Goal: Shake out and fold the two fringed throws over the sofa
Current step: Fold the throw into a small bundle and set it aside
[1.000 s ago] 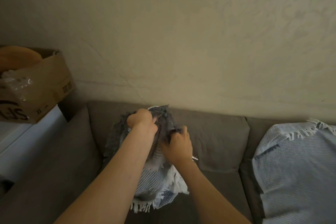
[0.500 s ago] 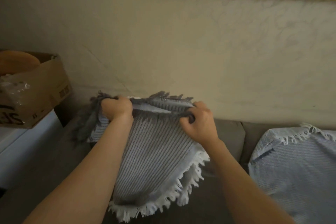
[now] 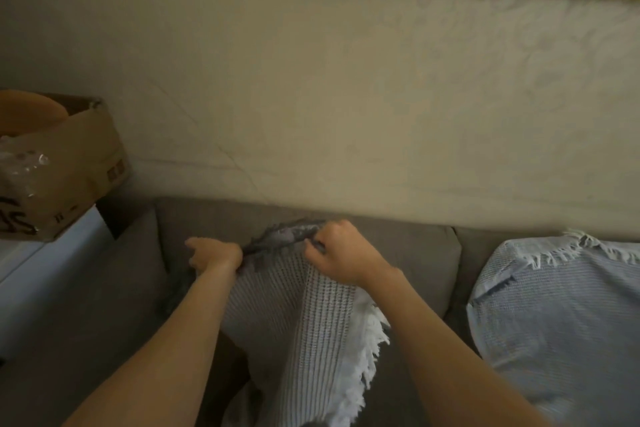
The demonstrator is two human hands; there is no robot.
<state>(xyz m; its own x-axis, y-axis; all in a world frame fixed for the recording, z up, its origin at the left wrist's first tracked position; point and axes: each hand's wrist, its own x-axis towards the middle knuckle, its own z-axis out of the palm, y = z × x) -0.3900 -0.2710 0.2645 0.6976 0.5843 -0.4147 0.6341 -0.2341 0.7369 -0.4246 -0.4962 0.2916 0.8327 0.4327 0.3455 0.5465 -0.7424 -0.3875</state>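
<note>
Both hands grip the grey striped throw [image 3: 298, 319] at its dark fringed top edge, in front of the sofa [image 3: 408, 253] back cushion: left hand [image 3: 216, 255] and right hand [image 3: 341, 258] fingers closed on it. The pale blue throw [image 3: 561, 315] drapes the sofa's right side. Left of the sofa, a cardboard box [image 3: 69, 163] holds crumpled clear plastic [image 3: 19, 166] and something orange [image 3: 29, 111].

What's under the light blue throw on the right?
The light blue throw drapes over the sofa, its back and seat by the shape. Anything else beneath is covered and cannot be seen.

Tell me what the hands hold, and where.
Both hands, left and right, grip the grey striped throw along its dark-fringed top edge, one toward each end.
</note>
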